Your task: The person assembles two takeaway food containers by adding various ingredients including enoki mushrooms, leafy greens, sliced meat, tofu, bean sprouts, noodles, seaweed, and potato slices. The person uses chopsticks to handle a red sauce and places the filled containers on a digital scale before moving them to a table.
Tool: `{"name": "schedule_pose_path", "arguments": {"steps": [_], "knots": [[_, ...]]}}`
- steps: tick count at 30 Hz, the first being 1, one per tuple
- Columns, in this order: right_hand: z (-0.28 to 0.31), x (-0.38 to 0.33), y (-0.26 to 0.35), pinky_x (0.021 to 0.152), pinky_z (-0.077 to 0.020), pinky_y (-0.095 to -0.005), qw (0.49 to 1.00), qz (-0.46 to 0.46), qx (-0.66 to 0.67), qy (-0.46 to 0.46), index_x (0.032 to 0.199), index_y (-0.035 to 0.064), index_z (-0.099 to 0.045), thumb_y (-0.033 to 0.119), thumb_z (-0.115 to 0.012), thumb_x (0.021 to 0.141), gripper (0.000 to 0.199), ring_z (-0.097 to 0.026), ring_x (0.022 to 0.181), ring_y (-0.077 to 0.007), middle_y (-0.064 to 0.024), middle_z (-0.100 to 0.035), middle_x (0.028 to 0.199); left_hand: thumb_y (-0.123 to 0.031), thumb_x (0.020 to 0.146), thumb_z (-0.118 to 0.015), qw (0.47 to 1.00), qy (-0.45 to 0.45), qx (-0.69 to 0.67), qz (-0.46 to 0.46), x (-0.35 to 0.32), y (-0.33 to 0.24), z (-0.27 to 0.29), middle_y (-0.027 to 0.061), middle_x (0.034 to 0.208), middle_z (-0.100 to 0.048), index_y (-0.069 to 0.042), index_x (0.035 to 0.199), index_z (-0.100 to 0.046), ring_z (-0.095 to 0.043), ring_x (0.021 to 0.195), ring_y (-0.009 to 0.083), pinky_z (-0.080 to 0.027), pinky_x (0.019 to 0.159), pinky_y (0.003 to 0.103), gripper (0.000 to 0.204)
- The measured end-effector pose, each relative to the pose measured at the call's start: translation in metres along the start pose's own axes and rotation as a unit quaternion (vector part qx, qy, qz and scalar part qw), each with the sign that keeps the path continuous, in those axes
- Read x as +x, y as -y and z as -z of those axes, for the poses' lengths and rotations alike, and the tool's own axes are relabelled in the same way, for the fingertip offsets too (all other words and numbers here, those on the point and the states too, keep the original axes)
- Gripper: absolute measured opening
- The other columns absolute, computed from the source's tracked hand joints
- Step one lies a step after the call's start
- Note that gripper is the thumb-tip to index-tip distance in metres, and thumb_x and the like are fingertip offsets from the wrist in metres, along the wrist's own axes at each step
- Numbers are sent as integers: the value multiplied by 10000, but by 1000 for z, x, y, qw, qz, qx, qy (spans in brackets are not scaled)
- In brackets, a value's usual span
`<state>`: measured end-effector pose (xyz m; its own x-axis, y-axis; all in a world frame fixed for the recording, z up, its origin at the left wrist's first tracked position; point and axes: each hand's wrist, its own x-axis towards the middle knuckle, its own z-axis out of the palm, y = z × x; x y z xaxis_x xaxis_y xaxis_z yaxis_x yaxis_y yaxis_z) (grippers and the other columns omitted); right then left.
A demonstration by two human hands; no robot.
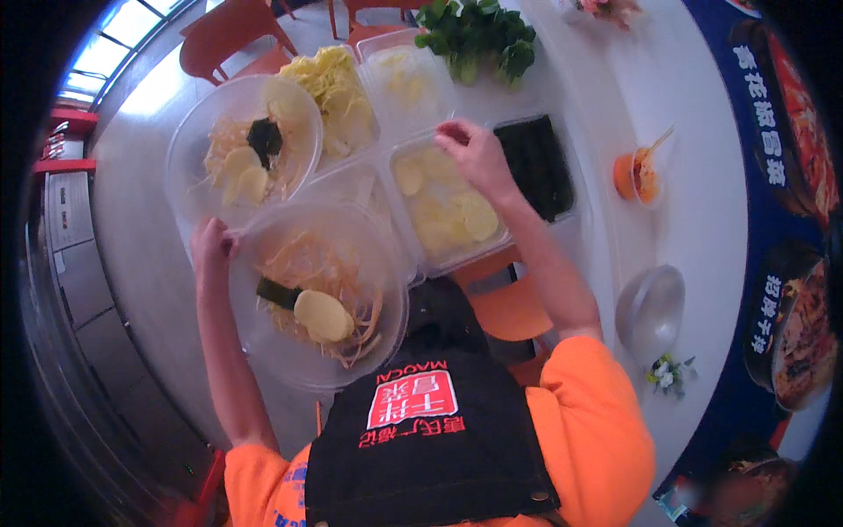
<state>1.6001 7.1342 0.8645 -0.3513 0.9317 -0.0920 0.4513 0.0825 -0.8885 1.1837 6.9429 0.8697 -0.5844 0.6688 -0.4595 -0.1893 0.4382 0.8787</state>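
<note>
My left hand has its fingers closed at the rim of the nearer clear plastic bowl, which holds pale shreds, a dark green strip and potato slices. A second clear bowl stands just beyond, with shreds, dark seaweed and more slices. My right hand hovers over the far edge of a clear tub of potato slices in liquid. Its fingertips are pinched together; what they hold, if anything, does not show. Beside it is a tub of dark seaweed sheets.
Leafy greens, yellow cabbage leaves and a tub of pale pieces stand farther back. Rightward on the white counter are a cup of orange-red food, a metal bowl and small flowers. Orange chairs stand beyond.
</note>
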Motion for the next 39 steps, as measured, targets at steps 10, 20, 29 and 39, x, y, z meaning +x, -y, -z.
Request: {"name": "schedule_pose_path", "arguments": {"steps": [10,20,29,39], "knots": [[-14,269,-231,902,-472,-439,949,-205,-219,-101,1135,-6,-585,332,-714,737,537,-585,1078,-387,-227,-626,1127,-77,794,-497,998,-47,17,48,-4,-21,-38,60,641,-540,44,1376,-344,-498,433,147,-370,373,250,613],[-2,196,-123,763,-509,-332,987,-110,90,-79,1023,-31,-570,252,-729,789,400,-630,840,-180,-125,-658,933,-82,800,-498,995,1,70,68,35,-42,-98,95,624,-575,52,1388,-309,-485,426,143,-342,375,252,632],[-12,160,-50,737,-498,-360,993,9,58,-99,888,10,-643,250,-700,817,256,-626,766,-283,-154,-655,838,-61,809,-479,992,29,98,79,45,-56,-143,107,621,-575,71,1406,-269,-477,408,146,-343,373,262,647],[9,264,-307,870,-491,-445,886,-316,-216,-262,982,-7,-659,183,-648,758,294,-609,1034,-386,-216,-652,1069,-51,791,-492,992,-19,96,75,34,-51,-104,80,633,-572,50,1397,-323,-481,431,129,-344,373,257,637]]}}
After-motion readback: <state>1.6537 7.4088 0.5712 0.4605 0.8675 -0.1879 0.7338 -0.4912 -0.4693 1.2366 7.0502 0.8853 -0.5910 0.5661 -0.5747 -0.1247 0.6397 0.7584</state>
